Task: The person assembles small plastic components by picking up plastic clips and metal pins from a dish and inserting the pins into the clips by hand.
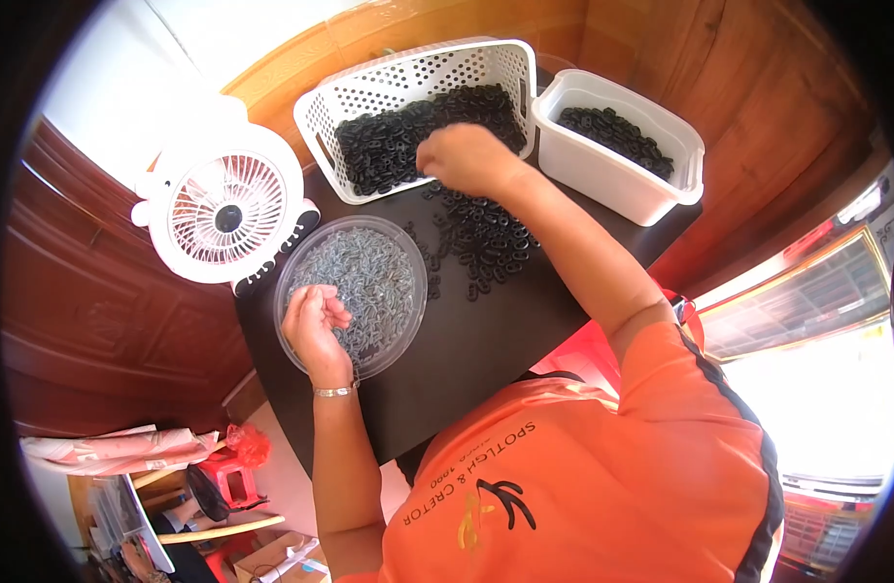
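Note:
My left hand is over the near left part of a round clear tub filled with small grey, see-through pieces. Its fingers are curled in, and whatever lies in them is too small to make out. Over the front rim of a white perforated basket hangs my right hand, slightly blurred, with its fingers bent closed; their tips are partly hidden. Many small black oval ring-like pieces fill the bottom of that basket. A loose pile of similar black pieces lies on the dark table below my right wrist.
Right of the basket stands a white bin holding more black pieces. A white fan is at the table's left edge, close to the tub. Wooden panelling rises behind the dark table. Red stools stand at lower left.

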The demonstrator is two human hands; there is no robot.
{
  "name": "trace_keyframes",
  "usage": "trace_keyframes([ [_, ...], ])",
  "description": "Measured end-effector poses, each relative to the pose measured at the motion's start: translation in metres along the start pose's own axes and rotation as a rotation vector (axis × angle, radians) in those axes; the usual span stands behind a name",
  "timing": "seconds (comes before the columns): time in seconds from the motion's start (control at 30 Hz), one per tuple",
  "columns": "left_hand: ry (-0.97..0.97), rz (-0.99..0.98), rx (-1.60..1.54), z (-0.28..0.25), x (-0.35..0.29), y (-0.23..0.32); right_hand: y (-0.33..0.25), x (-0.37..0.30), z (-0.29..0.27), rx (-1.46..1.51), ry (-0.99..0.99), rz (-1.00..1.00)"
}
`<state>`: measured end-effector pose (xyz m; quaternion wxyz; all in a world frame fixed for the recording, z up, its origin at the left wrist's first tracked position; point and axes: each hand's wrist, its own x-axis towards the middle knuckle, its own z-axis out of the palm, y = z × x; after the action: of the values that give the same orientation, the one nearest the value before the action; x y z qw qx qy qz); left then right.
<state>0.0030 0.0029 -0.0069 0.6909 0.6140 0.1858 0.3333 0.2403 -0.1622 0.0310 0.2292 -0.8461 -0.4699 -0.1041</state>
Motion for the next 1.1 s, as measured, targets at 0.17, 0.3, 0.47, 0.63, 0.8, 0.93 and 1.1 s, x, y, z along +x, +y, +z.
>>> trace_keyframes([
  [0.17,-0.001,-0.027,0.02,0.0,0.0,0.001,0.003,0.01,0.028,-0.058,-0.269,0.015],
  [0.3,-0.017,-0.056,0.035,-0.002,0.001,0.0,0.004,0.01,0.043,-0.22,-0.308,-0.065],
  [0.47,-0.028,-0.069,0.046,0.001,0.001,0.002,0.002,0.011,0.047,-0.293,-0.342,-0.076],
  [0.63,-0.042,-0.114,0.066,-0.004,0.003,-0.002,-0.019,0.006,0.031,0.128,-0.274,-0.057],
  [0.8,-0.154,-0.07,0.121,0.004,0.0,-0.003,-0.07,-0.007,0.04,1.232,-0.399,0.077],
  [0.93,-0.185,-0.091,0.073,0.007,-0.001,-0.002,-0.104,-0.014,0.048,1.194,-0.359,0.016],
  [1.1,-0.156,-0.085,0.068,-0.004,0.006,-0.006,-0.12,-0.018,0.051,1.039,-0.248,-0.036],
])
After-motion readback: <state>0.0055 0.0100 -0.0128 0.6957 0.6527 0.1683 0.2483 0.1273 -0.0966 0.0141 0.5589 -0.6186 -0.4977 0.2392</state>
